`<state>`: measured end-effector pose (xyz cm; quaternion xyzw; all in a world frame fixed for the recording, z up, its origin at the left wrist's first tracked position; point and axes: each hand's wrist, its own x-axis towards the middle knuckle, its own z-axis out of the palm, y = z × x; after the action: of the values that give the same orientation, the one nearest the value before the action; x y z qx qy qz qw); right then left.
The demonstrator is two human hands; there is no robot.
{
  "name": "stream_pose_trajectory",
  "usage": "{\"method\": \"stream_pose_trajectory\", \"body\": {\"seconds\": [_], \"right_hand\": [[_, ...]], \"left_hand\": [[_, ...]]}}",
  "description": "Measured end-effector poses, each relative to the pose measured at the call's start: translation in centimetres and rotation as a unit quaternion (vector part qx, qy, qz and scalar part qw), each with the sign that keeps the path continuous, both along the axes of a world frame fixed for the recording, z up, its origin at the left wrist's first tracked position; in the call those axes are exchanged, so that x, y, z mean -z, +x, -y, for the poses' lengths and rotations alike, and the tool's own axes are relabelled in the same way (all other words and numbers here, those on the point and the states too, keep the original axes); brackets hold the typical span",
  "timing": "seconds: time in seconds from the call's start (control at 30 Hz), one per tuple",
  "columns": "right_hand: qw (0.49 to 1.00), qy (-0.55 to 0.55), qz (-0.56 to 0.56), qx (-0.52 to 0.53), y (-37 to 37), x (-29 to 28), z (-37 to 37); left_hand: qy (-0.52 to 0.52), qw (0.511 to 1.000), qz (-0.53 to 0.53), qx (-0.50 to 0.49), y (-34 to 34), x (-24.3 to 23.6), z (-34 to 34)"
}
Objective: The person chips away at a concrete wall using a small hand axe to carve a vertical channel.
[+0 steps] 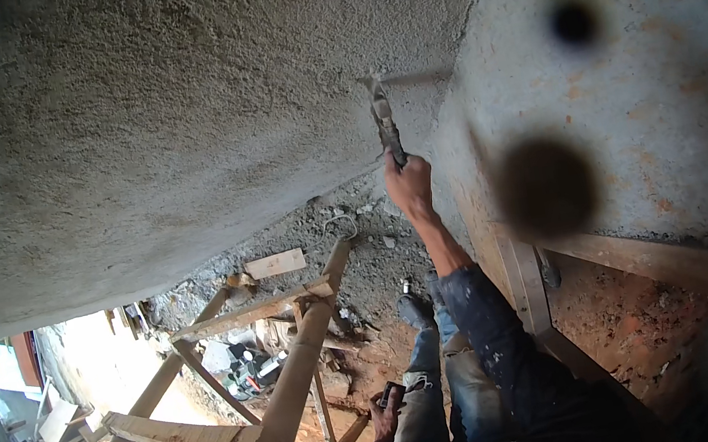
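My right hand (410, 182) reaches up and forward, closed around the dark handle of a hand tool (388, 123). The tool's narrow greyish head touches or nearly touches the rough grey plastered wall (200, 125), close to the inner corner. A dark streak runs from the head toward the corner; whether it is blade, shadow or mark is unclear. Down by my thigh, my left hand (384, 422) is closed on a small dark boxy object (391, 394), its kind too small to make out.
A wooden pole frame (302, 359) with crosspieces stands at my left. The smoother pale wall (632, 103) rises at right, above a wooden beam (657, 261). A loose board (276, 264) lies on rubble at the wall's foot. Dark round blots cover parts of the right side.
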<state>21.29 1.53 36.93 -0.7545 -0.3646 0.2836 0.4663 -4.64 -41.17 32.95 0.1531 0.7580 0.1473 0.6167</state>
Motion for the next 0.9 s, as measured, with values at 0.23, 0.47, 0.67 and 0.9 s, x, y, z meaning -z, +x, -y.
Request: {"method": "stream_pose_trajectory", "body": {"seconds": [0.23, 0.47, 0.67, 0.9], "right_hand": [[0.935, 0.345, -0.051, -0.059, -0.3, -3.2, 0.6], [0.993, 0.106, -0.060, 0.001, -2.2, -0.4, 1.5], [0.991, 0.126, 0.037, -0.033, 1.3, 2.4, -0.5], [0.962, 0.257, -0.073, -0.051, -3.0, -0.3, 2.6]], "left_hand": [[0.007, 1.000, 0.014, -0.010, 0.0, -0.3, -0.1], [-0.024, 1.000, 0.005, -0.011, -0.6, -0.4, 0.9], [-0.009, 1.000, 0.014, -0.005, 0.2, -1.0, -0.3], [-0.014, 1.000, 0.007, -0.020, -0.2, -1.1, -0.7]]}}
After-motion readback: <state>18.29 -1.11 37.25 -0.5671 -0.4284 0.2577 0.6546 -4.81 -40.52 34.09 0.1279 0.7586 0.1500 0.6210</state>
